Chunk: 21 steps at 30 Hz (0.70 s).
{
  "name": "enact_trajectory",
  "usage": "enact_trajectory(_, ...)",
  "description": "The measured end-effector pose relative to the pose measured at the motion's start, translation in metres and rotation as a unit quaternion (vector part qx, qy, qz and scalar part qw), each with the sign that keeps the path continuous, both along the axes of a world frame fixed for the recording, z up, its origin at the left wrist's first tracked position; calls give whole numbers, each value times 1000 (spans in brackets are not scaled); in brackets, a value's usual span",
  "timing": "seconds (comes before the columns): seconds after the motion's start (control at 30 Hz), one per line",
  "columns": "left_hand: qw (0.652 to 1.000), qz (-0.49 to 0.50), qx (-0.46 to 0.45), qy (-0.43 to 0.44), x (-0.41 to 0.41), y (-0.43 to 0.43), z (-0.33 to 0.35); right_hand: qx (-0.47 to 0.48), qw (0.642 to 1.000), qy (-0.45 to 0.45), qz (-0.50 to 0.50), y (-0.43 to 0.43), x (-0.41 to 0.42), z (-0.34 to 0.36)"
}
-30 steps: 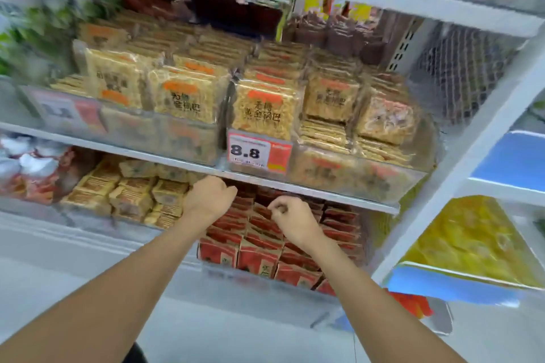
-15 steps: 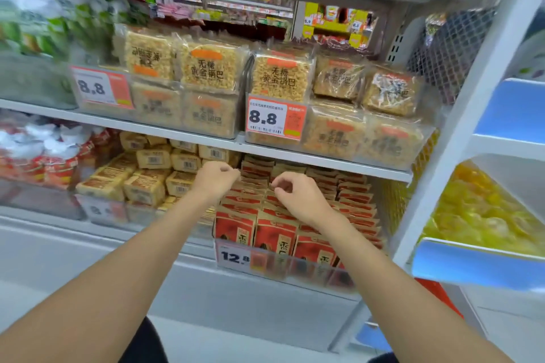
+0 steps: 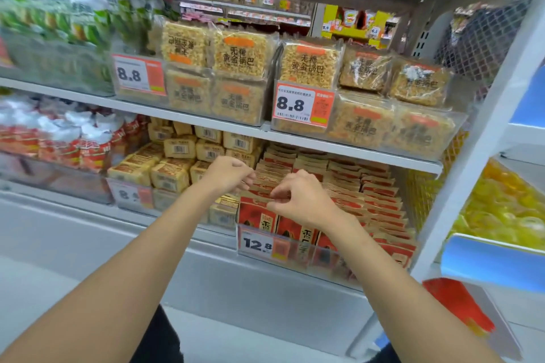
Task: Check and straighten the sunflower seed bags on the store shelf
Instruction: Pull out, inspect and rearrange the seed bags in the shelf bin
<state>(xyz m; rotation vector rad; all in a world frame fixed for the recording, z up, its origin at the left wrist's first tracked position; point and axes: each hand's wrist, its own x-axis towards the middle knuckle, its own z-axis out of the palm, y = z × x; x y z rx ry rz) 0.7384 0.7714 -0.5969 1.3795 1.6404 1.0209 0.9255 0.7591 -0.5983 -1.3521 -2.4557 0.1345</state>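
Sunflower seed bags point(image 3: 348, 186), the red and brown ones, stand in tight rows on the right side of the lower shelf point(image 3: 265, 277), behind a clear front lip with a 12.8 price tag point(image 3: 256, 244); small yellow packs point(image 3: 169, 177) sit just to their left; red and white bags point(image 3: 73, 144) are further left, pretty blurry. The upper shelf point(image 3: 206, 123) right above carries stacked rice cracker packs point(image 3: 241, 53) and an 8.8 price tag point(image 3: 290, 104); you can see another aisle through the back. A white post point(image 3: 472, 180) closes the bay on the right; past it there's a blue-edged shelf with yellow stuff point(image 3: 501, 206). Both arms reach in from below; the right hand point(image 3: 303, 200) is over the front row, thumb and fingers pinching the top edge of the front bag; the left hand point(image 3: 228, 174) is just beside it at the left end of the rows, fingers curled against a bag top; can't tell if it actually has hold of anything.
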Motion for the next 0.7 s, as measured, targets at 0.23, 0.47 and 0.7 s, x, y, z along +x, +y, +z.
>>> enact_trajectory(0.23, 998, -58, 28, 8, -7, 6, 8, 61, 997, 47, 1, 7, -6, -11)
enact_trajectory(0.47, 972, -152, 134, -121, 18, -10, 34, 52, 913, 405, -10, -4, 1, 19)
enact_trajectory(0.7, 950, -9, 270, -157, 38, 1, 11, -119, 802, 586, -4, -15, -6, 20)
